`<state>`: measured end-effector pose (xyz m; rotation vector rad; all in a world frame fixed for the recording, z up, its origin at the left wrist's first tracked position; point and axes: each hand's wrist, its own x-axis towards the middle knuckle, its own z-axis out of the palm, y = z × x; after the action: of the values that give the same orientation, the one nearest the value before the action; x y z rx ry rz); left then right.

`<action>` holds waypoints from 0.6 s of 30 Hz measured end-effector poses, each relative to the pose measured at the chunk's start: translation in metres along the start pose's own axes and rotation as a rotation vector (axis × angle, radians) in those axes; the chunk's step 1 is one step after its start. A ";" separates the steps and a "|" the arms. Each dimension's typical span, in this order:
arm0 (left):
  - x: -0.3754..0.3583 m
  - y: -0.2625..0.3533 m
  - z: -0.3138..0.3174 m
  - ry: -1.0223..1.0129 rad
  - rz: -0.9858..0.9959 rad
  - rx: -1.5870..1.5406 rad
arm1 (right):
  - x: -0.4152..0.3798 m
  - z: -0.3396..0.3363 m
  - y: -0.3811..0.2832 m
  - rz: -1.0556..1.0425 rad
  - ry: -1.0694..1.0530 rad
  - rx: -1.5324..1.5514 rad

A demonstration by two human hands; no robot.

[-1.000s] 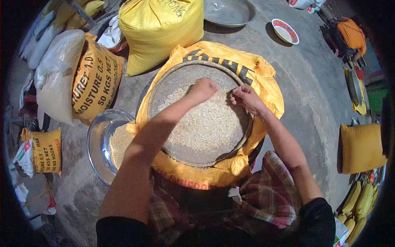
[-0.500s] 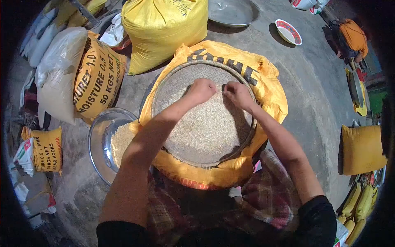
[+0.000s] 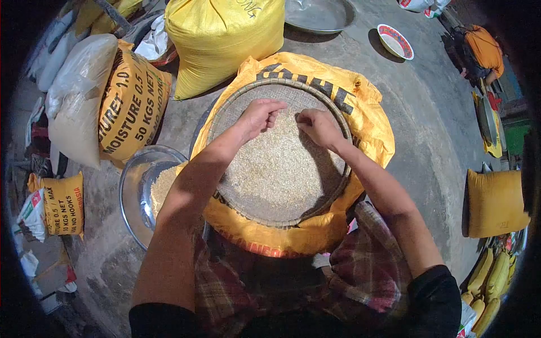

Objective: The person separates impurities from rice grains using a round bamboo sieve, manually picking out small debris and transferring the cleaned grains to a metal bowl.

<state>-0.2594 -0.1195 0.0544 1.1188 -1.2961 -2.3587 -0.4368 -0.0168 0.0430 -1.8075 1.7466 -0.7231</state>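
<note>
A round woven winnowing tray (image 3: 218, 121) rests on a yellow-orange sack, with a layer of pale grain (image 3: 276, 169) spread over it. Above the upper left of the grain is my left hand (image 3: 260, 117), its index finger reaching right and the others curled in. My right hand (image 3: 320, 127) is bent over the grain on the upper right, fingertips drawn together. Anything between the fingers of either hand is too small to make out. A gap separates the two hands. The printed sack (image 3: 366, 121) shows all round the tray.
Left of the tray stands a metal basin (image 3: 132, 217) with brown grain (image 3: 162, 191). A full yellow sack (image 3: 225, 45) and printed sacks (image 3: 135, 104) stand beyond. A metal pan (image 3: 321, 17) and a red-rimmed bowl (image 3: 395, 42) lie on the floor. A yellow bundle (image 3: 493, 204) is at right.
My left hand has shifted slightly left, away from my right hand, and its index finger now points out. My right hand has moved slightly left and stays curled.
</note>
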 end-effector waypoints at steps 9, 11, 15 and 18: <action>0.000 -0.024 -0.004 0.301 0.443 1.019 | -0.011 -0.022 0.027 0.448 -0.059 0.864; 0.003 -0.027 -0.003 0.305 0.386 1.033 | -0.013 -0.027 0.022 0.560 -0.090 1.273; 0.000 -0.015 0.002 0.331 0.300 0.833 | -0.008 -0.019 0.016 0.555 -0.053 1.158; 0.007 -0.008 -0.012 0.237 0.199 0.573 | 0.004 -0.001 0.020 0.377 -0.067 0.871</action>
<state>-0.2545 -0.1254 0.0406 1.2896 -1.9437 -1.6911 -0.4513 -0.0218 0.0302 -0.8786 1.3419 -1.0258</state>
